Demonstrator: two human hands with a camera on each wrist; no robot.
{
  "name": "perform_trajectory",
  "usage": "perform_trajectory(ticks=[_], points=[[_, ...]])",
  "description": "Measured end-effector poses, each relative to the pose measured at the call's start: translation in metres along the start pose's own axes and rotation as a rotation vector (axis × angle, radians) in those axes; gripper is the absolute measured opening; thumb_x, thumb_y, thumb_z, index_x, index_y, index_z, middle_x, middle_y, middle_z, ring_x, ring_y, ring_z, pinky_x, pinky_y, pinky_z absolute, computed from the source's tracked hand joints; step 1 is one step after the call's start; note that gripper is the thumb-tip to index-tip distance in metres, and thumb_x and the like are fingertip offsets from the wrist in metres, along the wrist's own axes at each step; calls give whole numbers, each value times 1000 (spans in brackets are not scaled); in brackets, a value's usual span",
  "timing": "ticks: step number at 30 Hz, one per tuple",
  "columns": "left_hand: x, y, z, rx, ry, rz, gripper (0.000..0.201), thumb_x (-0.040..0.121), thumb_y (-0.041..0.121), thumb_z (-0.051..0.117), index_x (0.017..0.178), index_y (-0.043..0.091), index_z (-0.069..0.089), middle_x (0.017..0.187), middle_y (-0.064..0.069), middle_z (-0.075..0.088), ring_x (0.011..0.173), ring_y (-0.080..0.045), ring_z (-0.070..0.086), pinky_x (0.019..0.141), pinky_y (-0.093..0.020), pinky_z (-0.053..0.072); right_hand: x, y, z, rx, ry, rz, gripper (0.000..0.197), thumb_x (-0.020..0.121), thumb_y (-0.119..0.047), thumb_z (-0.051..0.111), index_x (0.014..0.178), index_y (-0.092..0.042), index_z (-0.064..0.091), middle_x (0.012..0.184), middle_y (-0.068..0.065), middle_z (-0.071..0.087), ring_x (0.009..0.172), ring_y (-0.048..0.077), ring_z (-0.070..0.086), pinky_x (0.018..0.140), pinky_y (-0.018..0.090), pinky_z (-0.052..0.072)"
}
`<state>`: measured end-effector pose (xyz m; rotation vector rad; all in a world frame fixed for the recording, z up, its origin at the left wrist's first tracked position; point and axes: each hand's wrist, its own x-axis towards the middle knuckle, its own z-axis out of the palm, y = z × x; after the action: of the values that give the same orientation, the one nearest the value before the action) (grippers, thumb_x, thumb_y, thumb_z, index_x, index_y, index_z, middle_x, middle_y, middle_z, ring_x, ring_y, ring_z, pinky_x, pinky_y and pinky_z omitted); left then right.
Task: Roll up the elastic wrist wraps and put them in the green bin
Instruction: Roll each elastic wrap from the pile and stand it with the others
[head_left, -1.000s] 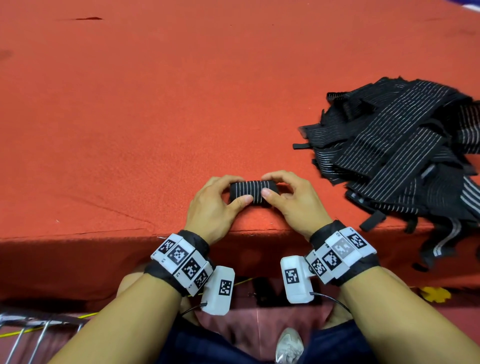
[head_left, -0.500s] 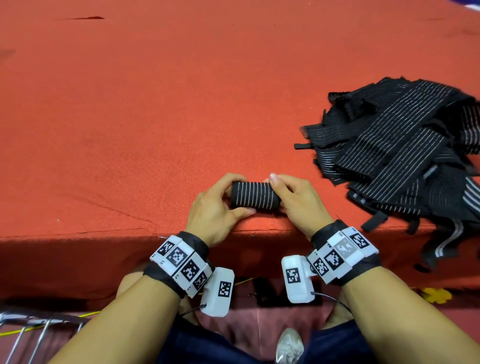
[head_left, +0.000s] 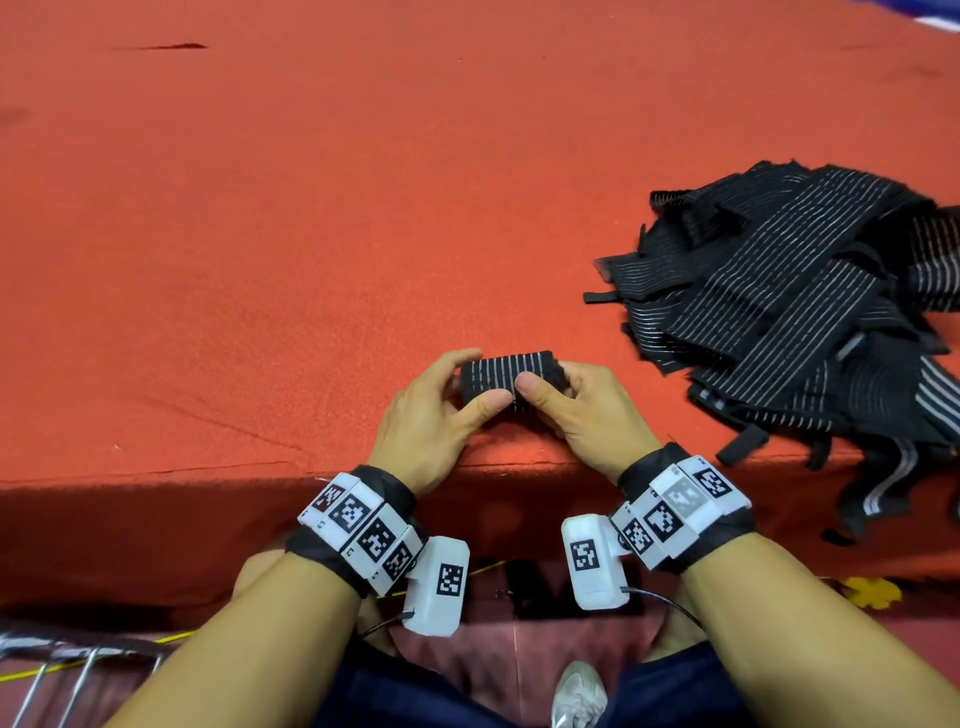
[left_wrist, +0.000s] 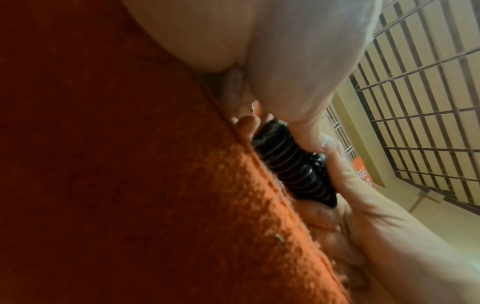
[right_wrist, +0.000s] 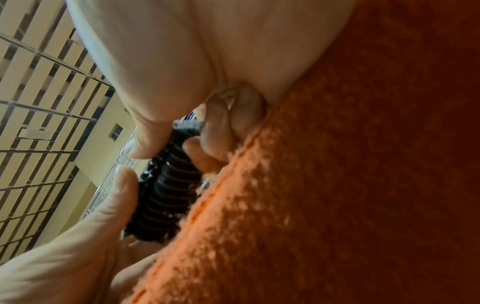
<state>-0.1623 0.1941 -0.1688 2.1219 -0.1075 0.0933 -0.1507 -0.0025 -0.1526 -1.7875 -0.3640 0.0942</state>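
Roll held at near worktop edge, pinched from both ends: left hand and right hand curled round it, thumbs pressed on front, likely so coil stays tight. Pile kept near on right for next pick. Bin not seen.

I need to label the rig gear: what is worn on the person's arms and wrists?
Bare forearms, no sleeves. Each wrist has a black band carrying white blocks with black square codes, plus a white box with one code and a thin dark cable.
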Motion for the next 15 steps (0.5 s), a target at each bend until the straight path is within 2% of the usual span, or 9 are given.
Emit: perform_trajectory(ticks=[4,6,7,9,10,11,12,14,15], points=[[1,-1,-3,-26,-18,-5,37,80,70,66,99,38,66,75,14,65,63,-5,54,66,-32,45,2,-1,0,-24,-10,38,27,94,-36,65,69,-26,67,48,-22,48,47,-3,41,50,12,32],[2,-3,-3,-67,-8,-17,42,75,73,64,91,35,65,69,13,60,61,-7,49,64,-37,45,3,0,3,-45,-2,57,34,88,-45,67,59,-28,63,50,-20,44,49,-2,37,52,16,30],[2,-4,-3,-88,0,-19,45,73,74,63,90,33,65,68,13,59,60,-7,49,64,-39,46,4,-1,4,-44,3,63,32,86,-48,68,61,-28,64,53,-19,46,52,-2,39,53,19,33],[1,-2,-3,-126,10,-8,43,73,70,66,89,31,63,65,16,58,59,-7,49,63,-38,46,5,-2,6,16,23,64,24,81,-45,72,80,-21,74,64,-13,65,63,-1,54,62,24,48],[0,0,-4,-155,18,-4,40,72,66,69,89,30,62,66,16,59,61,-7,51,64,-38,47,6,-3,7,52,49,68,31,78,-43,75,91,-15,76,75,-7,73,70,3,62,69,28,55],[0,1,-4,-193,26,-4,38,71,62,73,89,31,62,69,14,63,63,-8,55,66,-40,49,7,-4,8,71,87,77,38,76,-41,78,98,-11,74,81,-2,76,73,6,65,72,33,57],[-1,3,-5,-238,31,-9,38,68,58,76,89,31,61,73,13,65,64,-9,57,66,-41,51,9,-6,10,75,127,82,43,73,-40,81,102,-9,70,78,-1,75,69,6,65,69,33,56],[-1,5,-8,-317,46,-19,40,63,53,79,90,30,58,77,10,66,66,-12,59,65,-41,51,13,-10,16,74,194,87,48,72,-33,88,106,-10,64,73,-4,71,63,8,64,63,34,52],[0,6,-10,-336,58,-20,41,63,51,80,92,31,58,81,9,67,68,-14,60,66,-41,51,16,-13,19,78,219,92,49,73,-29,90,109,-12,61,76,-3,71,65,11,66,65,37,54]])
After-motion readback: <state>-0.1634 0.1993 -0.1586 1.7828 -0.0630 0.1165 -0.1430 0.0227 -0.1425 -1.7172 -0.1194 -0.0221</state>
